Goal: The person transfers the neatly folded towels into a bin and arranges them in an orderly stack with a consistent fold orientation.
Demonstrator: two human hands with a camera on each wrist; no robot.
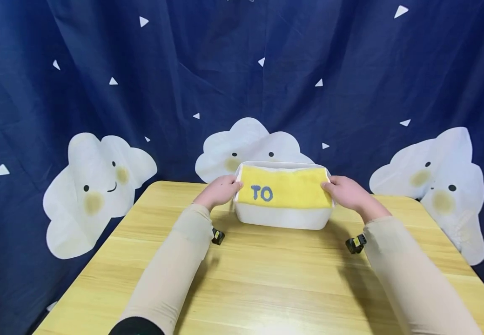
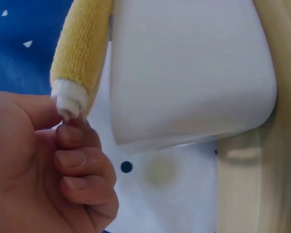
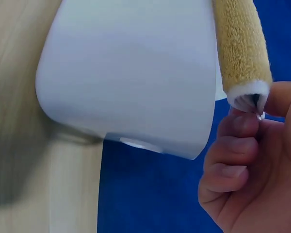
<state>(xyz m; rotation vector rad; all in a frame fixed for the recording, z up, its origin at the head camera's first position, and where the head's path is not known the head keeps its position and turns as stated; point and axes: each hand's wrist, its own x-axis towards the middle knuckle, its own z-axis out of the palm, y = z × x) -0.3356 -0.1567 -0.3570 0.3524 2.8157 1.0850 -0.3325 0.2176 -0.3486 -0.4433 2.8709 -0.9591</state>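
A yellow towel with a white edge and grey letters "TO" stretches across the top of a white plastic bin. My left hand pinches the towel's left end between thumb and forefinger; the left wrist view shows the folded white edge there. At the opposite end, my right hand pinches the other white edge, where the cloth's folded layers show. Both hands are beside the bin's upper rim. The towel hides most of the bin's inside.
The bin stands on a light wooden table near its far edge. Behind hangs a dark blue curtain with white clouds and triangles. A small black camera sits at the left wrist, another camera at the right.
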